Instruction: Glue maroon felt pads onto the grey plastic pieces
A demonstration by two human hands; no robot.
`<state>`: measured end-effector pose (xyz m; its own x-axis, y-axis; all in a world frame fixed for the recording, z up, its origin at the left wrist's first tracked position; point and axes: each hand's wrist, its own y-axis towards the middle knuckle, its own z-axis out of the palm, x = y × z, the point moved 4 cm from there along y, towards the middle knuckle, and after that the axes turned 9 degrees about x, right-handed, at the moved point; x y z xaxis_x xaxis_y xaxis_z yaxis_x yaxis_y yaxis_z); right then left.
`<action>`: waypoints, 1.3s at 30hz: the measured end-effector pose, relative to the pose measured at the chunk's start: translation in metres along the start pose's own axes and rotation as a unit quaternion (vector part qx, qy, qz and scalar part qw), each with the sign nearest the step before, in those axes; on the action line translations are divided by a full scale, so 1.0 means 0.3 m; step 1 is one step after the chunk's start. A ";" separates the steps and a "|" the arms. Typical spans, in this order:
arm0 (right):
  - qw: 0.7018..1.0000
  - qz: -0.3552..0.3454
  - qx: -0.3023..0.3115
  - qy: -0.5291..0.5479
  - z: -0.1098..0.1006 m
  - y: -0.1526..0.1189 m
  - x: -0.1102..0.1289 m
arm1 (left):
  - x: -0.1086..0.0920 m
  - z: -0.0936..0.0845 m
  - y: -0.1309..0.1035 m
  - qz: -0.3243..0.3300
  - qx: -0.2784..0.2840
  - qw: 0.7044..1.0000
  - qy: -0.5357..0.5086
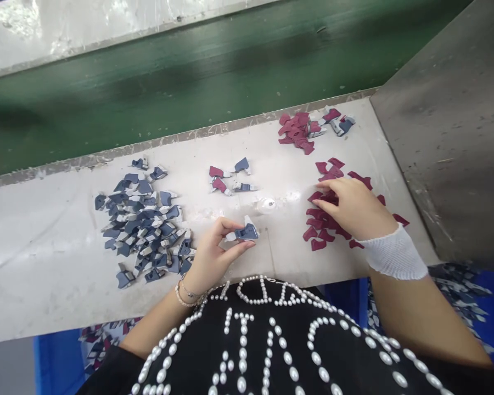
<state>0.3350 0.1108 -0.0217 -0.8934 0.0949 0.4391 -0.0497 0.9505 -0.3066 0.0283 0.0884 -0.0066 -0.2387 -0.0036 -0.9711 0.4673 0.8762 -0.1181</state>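
Note:
My left hand (218, 252) pinches a dark blue and light grey plastic piece (246, 232) between thumb and fingers, just above the white tabletop (280, 255). My right hand (349, 208) reaches over a scattered group of small maroon plastic pieces (319, 219). Its thumb and forefinger are apart, with one maroon piece (314, 196) at the gap between their tips. A white band covers the right wrist. Beyond my left hand lie two maroon-and-grey pieces (219, 185) and two blue-and-grey pieces (242, 165).
A large heap of blue-and-grey pieces (144, 219) covers the left side. Another maroon pile (296, 131) lies at the back right, beside a few mixed pieces (342, 125). A green strip (189, 82) runs behind; a grey metal panel (448, 137) rises at right. Blue bins (57, 356) stand below.

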 end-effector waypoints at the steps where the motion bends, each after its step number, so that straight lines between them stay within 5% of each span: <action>1: 1.000 0.009 0.003 -0.005 0.009 0.017 0.000 | -0.007 0.003 -0.001 0.007 0.000 1.000 0.012; 9: 0.998 0.016 0.034 0.047 -0.024 0.033 0.061 | -0.009 -0.006 -0.025 0.018 -0.025 0.999 0.028; 15: 0.987 -0.058 0.101 0.110 -0.049 -0.046 0.181 | 0.008 0.012 -0.014 0.045 -0.005 0.996 -0.083; 21: 0.968 -0.137 0.167 0.129 -0.007 -0.099 0.250 | 0.056 0.024 0.009 -0.038 -0.017 0.976 -0.214; 28: 0.960 -0.112 0.190 0.173 0.004 -0.150 0.295 | 0.072 0.038 0.003 -0.069 0.021 0.963 -0.260; 35: 0.921 -0.172 0.233 0.260 0.011 -0.161 0.375 | 0.031 0.039 -0.023 -0.015 -0.027 0.986 -0.166; 39: 0.896 -0.110 0.235 0.361 0.044 -0.151 0.389 | 0.004 0.035 -0.028 0.037 -0.034 0.996 -0.068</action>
<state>0.2271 0.0751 0.0322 -0.3260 0.2477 0.9123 -0.5230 0.7566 -0.3924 0.0331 0.0758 -0.0090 -0.0858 0.0011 -0.9963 0.4188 0.9074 -0.0350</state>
